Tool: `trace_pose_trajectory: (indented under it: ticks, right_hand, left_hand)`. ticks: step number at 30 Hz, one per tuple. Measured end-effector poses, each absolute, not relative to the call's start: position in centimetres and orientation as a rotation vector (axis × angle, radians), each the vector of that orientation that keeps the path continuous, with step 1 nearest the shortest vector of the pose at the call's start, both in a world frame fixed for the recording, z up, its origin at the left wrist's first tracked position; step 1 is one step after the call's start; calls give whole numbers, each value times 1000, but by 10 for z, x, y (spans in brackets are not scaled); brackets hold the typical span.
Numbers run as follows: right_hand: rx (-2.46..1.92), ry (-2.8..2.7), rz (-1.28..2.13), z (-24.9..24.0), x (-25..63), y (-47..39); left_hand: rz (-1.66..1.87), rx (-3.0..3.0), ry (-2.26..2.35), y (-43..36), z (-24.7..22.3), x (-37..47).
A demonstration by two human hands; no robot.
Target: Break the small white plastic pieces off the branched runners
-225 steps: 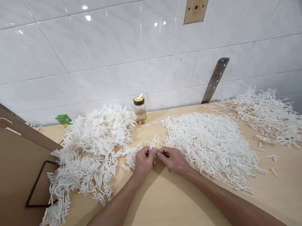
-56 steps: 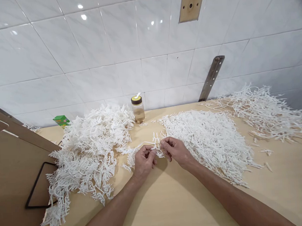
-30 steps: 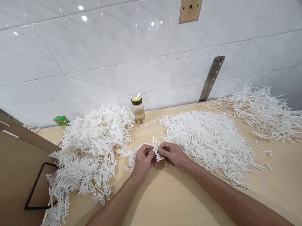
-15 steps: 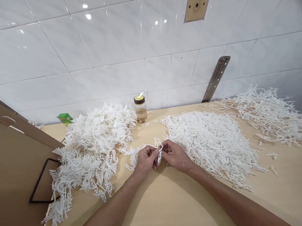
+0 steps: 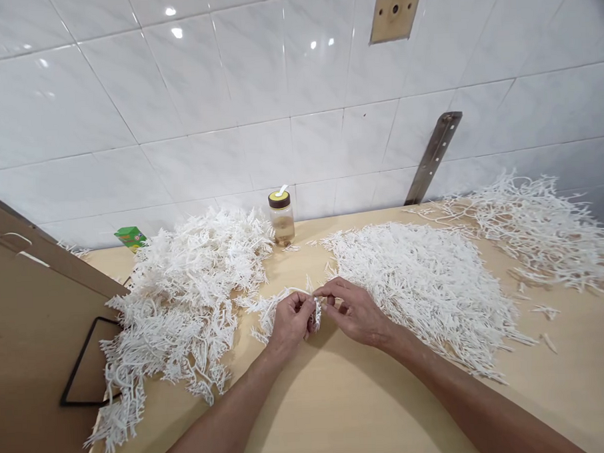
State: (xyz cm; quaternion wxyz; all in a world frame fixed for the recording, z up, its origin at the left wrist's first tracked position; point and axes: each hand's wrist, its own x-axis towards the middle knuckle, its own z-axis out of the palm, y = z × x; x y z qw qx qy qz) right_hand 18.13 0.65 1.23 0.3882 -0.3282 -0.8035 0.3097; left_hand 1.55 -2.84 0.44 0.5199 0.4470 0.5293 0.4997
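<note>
White twig (image 5: 318, 314) held in front of the jar (image 5: 283, 227)

The twig, with its many thin tips, is held just over the table (image 5: 315, 426), in front of the jar and a little to its right. It is pinched between the thumb and fingers of the left hand (image 5: 290, 322), which is closed on it. The same twig is reached from the other side by the right hand (image 5: 356, 314). The thumb and pointing finger of that hand are held close to the tips, but whether the twig is gripped by them cannot be told.

To the left of the jar, a big fluffy heap (image 5: 185, 292) of white twigs is spread, and a green box (image 5: 130, 238) is partly hidden behind it. To the right of the jar, a wide pile (image 5: 414, 282) of short white bits is laid out. Farther right of the jar, a loose tangle (image 5: 547, 236) of long, thin white stems can be seen. The jar is topped with a yellow and dark brown lid (image 5: 279, 200). Behind the jar, a wall (image 5: 216, 90) is covered with shiny pale tiles.
</note>
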Motion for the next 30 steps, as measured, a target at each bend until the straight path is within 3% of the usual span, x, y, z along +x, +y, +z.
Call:
trace_pose_trajectory:
  ticks: [13,22,30]
  right_hand:
    - [-910,-2065,758,6,184,13]
    - [-993,-1828,1371,11,183,10]
    - [-904,-1608,1600,5,185,16]
  left_hand:
    - [1292,1110,1315,-28,2,17]
    - [1226,972,1241,-28,4,12]
    - [1015,923,1032,-29,15,8]
